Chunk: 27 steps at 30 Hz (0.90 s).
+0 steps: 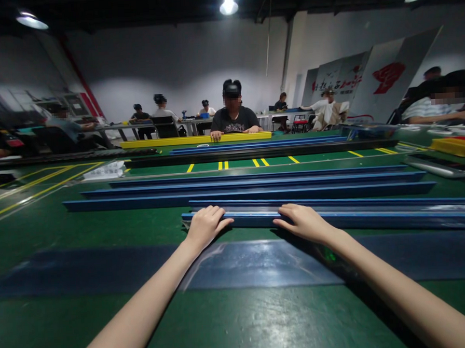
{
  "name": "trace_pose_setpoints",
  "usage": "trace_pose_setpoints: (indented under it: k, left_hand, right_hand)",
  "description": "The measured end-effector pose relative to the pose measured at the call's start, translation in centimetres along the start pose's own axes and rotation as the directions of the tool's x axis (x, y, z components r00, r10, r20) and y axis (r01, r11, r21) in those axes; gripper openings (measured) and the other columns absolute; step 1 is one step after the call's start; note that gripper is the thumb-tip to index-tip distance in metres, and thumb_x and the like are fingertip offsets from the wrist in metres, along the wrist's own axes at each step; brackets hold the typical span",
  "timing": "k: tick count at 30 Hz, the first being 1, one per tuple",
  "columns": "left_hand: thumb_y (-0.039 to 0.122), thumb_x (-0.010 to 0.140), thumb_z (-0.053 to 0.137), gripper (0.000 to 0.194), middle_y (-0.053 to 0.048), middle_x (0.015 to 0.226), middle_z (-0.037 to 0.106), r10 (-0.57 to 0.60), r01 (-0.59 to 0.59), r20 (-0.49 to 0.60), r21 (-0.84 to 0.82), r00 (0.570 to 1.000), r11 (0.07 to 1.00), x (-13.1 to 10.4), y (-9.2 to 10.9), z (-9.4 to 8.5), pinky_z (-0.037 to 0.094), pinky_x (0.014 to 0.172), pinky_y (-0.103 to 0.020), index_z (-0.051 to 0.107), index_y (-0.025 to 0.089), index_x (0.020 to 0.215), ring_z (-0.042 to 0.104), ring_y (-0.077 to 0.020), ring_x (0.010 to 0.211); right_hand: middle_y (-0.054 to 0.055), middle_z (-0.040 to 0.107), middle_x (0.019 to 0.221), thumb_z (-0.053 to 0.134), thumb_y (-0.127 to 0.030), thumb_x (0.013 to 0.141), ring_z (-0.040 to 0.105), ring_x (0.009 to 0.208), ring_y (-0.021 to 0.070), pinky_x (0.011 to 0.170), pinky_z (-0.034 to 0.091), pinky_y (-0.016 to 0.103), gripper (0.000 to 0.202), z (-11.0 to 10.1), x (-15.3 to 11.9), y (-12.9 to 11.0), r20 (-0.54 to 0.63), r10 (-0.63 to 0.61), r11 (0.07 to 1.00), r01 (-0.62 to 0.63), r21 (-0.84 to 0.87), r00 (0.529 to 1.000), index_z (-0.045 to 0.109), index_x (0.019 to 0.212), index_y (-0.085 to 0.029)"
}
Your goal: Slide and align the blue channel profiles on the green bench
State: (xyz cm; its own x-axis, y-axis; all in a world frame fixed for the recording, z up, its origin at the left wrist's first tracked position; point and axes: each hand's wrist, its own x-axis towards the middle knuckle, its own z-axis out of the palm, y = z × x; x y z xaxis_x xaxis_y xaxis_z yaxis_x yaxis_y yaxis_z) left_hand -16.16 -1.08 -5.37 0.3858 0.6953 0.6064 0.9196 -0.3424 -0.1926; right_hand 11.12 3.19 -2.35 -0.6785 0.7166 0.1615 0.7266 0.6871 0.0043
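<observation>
A long blue channel strip (254, 221) lies across the green table, running out of view on the right. Near its left end my left hand (207, 224) is closed on it, fingers over the top and thumb along the near wall. Further right, my right hand (303, 222) grips the same strip in a similar way. Clear film shows inside the channel and sticks out at its left end. Between me and the strip, a flat bluish see-through sheet (256, 263) stretches across the table beneath my forearms.
Several more blue strips (241, 197) lie parallel beyond my hands. Past them are a black strip (255, 154) and a yellow strip (195, 140), which a person (233, 114) opposite touches. A phone-like device (437, 166) and a yellow tray (455, 147) are at right.
</observation>
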Motion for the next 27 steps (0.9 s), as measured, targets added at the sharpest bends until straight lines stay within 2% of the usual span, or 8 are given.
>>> trace_pose_setpoints:
  k: [13, 19, 23, 27]
  left_hand:
    - [0.057, 0.08, 0.035, 0.047, -0.004, 0.066, 0.061, -0.145, 0.145, 0.026, 0.007, 0.989, 0.989, 0.0, 0.0, -0.2, 0.031, 0.061, -0.028, 0.058, 0.017, 0.069, 0.054, -0.0166, 0.066]
    - [0.059, 0.079, 0.036, 0.05, -0.004, 0.064, 0.061, -0.172, 0.171, 0.029, 0.026, 0.985, 0.985, 0.0, 0.0, -0.1, 0.031, 0.064, -0.029, 0.057, 0.016, 0.064, 0.055, -0.0157, 0.064]
    - [0.059, 0.079, 0.036, 0.05, -0.004, 0.064, 0.061, -0.174, 0.173, 0.03, 0.04, 0.984, 0.984, 0.0, 0.0, 0.0, 0.031, 0.065, -0.029, 0.057, 0.016, 0.063, 0.055, -0.016, 0.064]
    - [0.06, 0.078, 0.035, 0.051, -0.004, 0.064, 0.062, -0.17, 0.169, 0.031, 0.052, 0.985, 0.984, 0.0, -0.1, 0.0, 0.031, 0.064, -0.029, 0.057, 0.016, 0.065, 0.056, -0.0161, 0.065]
  right_hand:
    - [0.006, 0.061, 0.083, 0.036, -0.04, 0.085, 0.055, 0.072, 0.0142, 0.06, 0.033, 0.022, 0.031, -1.3, 3.1, -2.8, 0.052, -0.09, 0.995, 0.088, 0.051, 0.995, 0.057, 0.081, -0.018]
    - [0.005, 0.059, 0.088, 0.04, -0.042, 0.083, 0.053, 0.078, 0.0142, 0.063, 0.034, 0.022, 0.029, -0.4, 4.8, -3.5, -0.068, -0.154, 0.98, 0.161, 0.113, 0.986, 0.057, 0.089, -0.018]
    - [0.005, 0.059, 0.083, 0.036, -0.044, 0.085, 0.054, 0.073, 0.0137, 0.06, 0.032, 0.022, 0.035, 0.2, 5.2, -3.9, -0.021, -0.202, 0.976, 0.203, 0.078, 0.979, 0.059, 0.081, -0.018]
    - [0.005, 0.059, 0.084, 0.034, -0.046, 0.085, 0.056, 0.074, 0.0145, 0.06, 0.033, 0.023, 0.038, 0.4, 5.0, -4.1, 0.002, -0.179, 0.983, 0.179, 0.043, 0.984, 0.059, 0.081, -0.019]
